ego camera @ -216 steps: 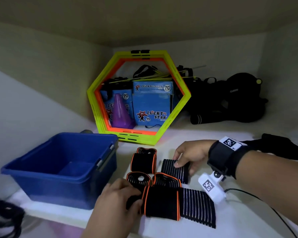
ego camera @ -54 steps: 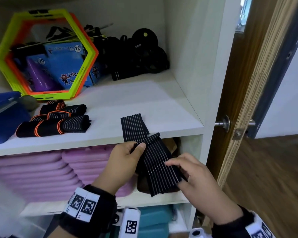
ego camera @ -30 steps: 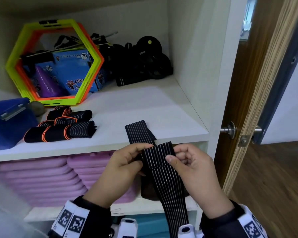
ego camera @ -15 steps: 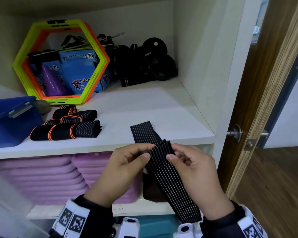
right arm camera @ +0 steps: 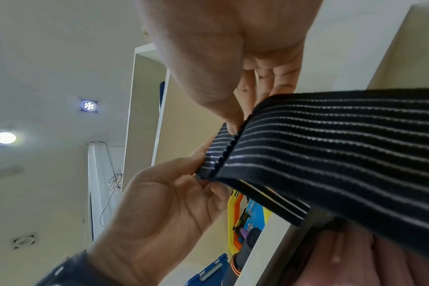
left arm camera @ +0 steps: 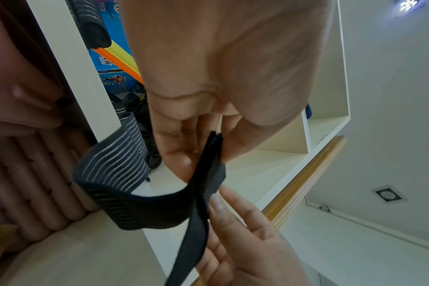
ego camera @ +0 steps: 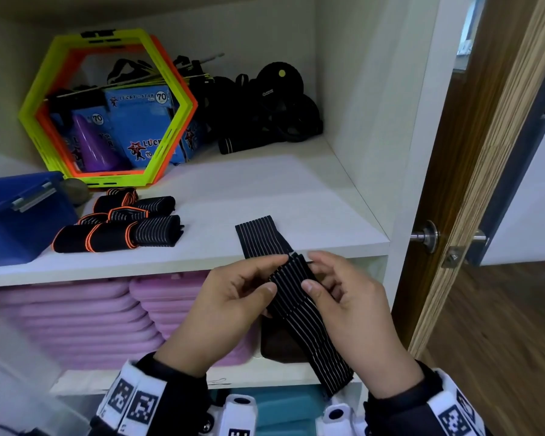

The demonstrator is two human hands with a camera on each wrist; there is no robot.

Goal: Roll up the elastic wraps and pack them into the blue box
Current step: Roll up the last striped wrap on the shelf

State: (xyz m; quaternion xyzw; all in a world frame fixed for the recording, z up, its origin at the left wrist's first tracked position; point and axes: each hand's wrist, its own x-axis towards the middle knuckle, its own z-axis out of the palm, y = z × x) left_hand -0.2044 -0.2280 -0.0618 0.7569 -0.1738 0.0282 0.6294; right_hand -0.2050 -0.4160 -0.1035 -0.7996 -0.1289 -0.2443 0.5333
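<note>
White shelf (ego camera: 265, 196): blue box (ego camera: 16, 215) was set at its left end, rolled wraps (ego camera: 120, 221) beside it. A black striped elastic wrap (ego camera: 299, 297) was pinched, thumb against fingers, by left hand (ego camera: 224, 313) and right hand (ego camera: 356, 313) before the shelf edge.

Black striped wrap (ego camera: 299, 297), folded; blue box (ego camera: 10, 221) left.

- elastic wrap (ego camera: 299, 297) was off the pile on the shelf, lifted out between both hands
- left hand (ego camera: 230, 306) and right hand (ego camera: 353, 309) moved closer together, now pinching its folded top
- tail below right hand hangs shorter
</note>
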